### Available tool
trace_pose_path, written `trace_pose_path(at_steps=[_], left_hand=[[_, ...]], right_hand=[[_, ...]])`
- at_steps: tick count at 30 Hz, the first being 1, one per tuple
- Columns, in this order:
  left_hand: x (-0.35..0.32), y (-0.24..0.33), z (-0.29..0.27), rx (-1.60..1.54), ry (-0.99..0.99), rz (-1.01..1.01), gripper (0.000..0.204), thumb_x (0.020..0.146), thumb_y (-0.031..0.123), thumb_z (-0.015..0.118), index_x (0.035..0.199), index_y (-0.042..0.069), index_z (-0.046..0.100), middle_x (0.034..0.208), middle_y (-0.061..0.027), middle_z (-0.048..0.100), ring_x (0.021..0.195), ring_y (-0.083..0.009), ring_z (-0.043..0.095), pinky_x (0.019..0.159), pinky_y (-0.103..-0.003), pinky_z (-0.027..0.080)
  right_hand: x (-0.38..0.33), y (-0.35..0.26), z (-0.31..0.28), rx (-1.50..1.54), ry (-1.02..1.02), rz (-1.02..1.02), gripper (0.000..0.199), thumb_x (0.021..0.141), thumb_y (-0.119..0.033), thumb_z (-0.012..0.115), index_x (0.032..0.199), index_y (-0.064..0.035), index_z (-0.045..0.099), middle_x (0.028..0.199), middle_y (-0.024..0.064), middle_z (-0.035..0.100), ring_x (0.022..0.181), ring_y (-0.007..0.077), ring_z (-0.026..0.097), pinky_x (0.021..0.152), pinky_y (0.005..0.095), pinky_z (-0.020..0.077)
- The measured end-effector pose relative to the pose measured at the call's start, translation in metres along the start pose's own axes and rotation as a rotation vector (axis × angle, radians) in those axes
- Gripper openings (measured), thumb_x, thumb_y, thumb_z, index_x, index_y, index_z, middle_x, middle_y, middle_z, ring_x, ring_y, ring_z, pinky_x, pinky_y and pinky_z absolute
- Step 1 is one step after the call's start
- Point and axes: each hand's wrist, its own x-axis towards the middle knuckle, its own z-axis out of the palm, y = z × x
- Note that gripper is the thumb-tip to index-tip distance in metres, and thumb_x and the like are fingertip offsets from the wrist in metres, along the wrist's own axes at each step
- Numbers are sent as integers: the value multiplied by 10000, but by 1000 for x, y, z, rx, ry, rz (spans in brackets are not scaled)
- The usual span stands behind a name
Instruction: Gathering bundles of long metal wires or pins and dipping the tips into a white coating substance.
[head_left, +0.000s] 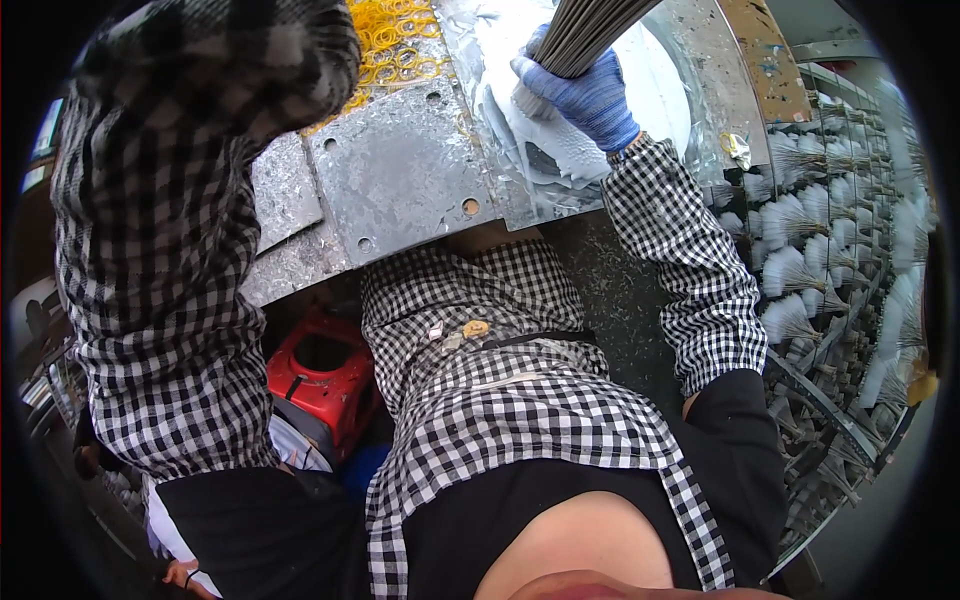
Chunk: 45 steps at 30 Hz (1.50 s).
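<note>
Right hand [592, 98] wrapped tight round grey rod bundle [597, 30], end at white paste [661, 85] beneath grip: looks mid-work, remainder unclear; left hand out of view, grip can't tell.

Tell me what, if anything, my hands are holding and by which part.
Your right hand holds a bundle of thin grey sticks near its lower end; your left hand is out of view, so I can't tell.

Matt knitted glove [598, 100] around a bundle of dull grey rods [592, 35]. On the rough, speckled desk [290, 272], white paste [662, 90] at right looks smooth and wet; left of it, a scuffed, metal-looking plate [405, 165]. Checked sleeve [690, 260] in woven cloth; near left, glossy red plastic frame [353, 388].
</note>
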Motion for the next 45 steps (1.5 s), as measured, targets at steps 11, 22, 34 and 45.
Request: trace_pose_path(at_steps=[11, 22, 34, 45], left_hand=[[2, -3, 4, -5, 4, -10, 315, 813, 129, 779, 1079, 18, 651, 947, -95, 694, 853, -207, 693, 773, -335, 586], [1, -4, 6, -5, 9, -4, 372, 801, 147, 801, 1112, 29, 634, 969, -93, 691, 876, -207, 688, 792, -343, 581], [1, -4, 5, -15, 13, -3, 435, 788, 168, 824, 1147, 41, 615, 992, -91, 687, 903, -207, 682, 812, -352, 576], [1, -5, 4, -15, 9, -3, 493, 776, 187, 846, 1180, 51, 598, 1014, -89, 683, 926, -208, 677, 831, -360, 571]], right_hand=[[2, 10, 3, -27, 36, -36, 377, 819, -407, 847, 951, -64, 761, 864, 69, 770, 766, 169, 751, 740, 336, 625], [4, 17, 5, -47, -19, 36, 416, 816, -426, 849, 977, -57, 747, 852, 70, 763, 754, 178, 749, 730, 337, 627], [-3, -2, 7, 67, 63, 94, 298, 794, -219, 840, 1002, -39, 728, 877, 63, 734, 823, 172, 707, 758, 358, 576], [3, 11, 11, -23, 26, 16, 414, 813, -435, 848, 959, -61, 748, 842, 62, 759, 757, 171, 739, 720, 335, 615]])
